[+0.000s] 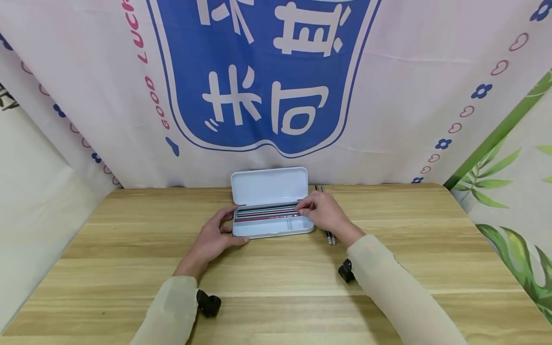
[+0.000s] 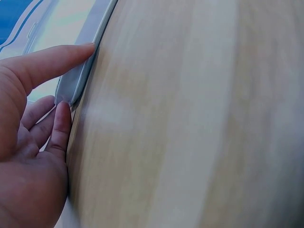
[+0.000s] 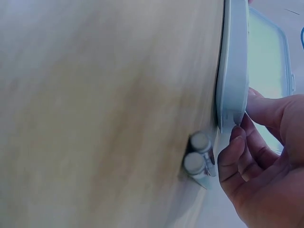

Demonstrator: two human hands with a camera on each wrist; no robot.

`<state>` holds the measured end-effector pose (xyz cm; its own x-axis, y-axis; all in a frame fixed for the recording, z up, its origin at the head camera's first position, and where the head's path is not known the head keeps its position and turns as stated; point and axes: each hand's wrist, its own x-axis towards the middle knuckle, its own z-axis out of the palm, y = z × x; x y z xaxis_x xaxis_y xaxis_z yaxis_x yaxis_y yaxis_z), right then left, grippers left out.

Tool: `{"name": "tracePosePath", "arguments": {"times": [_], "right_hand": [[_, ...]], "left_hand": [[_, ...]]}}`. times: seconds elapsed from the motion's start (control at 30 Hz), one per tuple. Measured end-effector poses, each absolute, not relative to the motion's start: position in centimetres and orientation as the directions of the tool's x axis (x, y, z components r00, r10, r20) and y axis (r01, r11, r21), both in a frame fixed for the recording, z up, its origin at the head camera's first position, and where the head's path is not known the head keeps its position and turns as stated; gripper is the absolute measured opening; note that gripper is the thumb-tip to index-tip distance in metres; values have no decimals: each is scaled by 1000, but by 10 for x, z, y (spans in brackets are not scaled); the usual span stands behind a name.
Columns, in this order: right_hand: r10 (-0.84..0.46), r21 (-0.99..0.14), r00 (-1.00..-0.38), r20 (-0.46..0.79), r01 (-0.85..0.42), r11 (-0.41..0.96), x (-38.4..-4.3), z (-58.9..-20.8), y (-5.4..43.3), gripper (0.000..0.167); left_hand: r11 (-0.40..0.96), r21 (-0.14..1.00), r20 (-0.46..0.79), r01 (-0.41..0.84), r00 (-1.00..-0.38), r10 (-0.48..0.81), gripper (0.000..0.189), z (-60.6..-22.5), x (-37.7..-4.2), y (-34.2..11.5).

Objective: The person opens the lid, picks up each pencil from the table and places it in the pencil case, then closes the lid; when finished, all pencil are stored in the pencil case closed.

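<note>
A light blue pencil case lies on the table with its lid raised at the back. Several dark and red pencils lie lengthwise in its rear part. My left hand holds the case by its left end, the thumb along the front edge and the fingers at the side. Over the right end of the case, my right hand pinches the end of a pencil between thumb and forefinger. In the right wrist view the case wall hides that pencil, and the right hand's other fingers are bent outside the case.
Two more pencils lie side by side just right of the case, partly beneath my right hand. A small divided compartment is at the case's front right. Behind the wooden table hangs a printed cloth.
</note>
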<state>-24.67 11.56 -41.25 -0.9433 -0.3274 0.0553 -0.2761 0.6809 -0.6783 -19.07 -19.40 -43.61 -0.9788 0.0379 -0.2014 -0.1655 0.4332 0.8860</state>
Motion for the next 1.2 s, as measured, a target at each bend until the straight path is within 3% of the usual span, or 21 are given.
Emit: {"name": "tracePosePath", "arguments": {"times": [0.3,0.57,0.83,1.2], "right_hand": [[-305,-701,-950,67,-262,663,-246,-411,121,13],[-203,-781,-979,8,-133,610,-232,-388,138,19],[-157,-899,-985,-67,-9,438,-216,-366,160,32],[-119,-910,-987,-109,51,411,-203,-373,184,39]], "left_hand": [[438,884,-201,-164,-979,39,96,-436,-190,-193],[440,883,-200,-162,-979,40,96,-435,-189,-192],[448,879,-201,-163,-979,37,96,-435,-189,-193],[444,882,-196,-159,-980,40,96,-434,-188,-192]]}}
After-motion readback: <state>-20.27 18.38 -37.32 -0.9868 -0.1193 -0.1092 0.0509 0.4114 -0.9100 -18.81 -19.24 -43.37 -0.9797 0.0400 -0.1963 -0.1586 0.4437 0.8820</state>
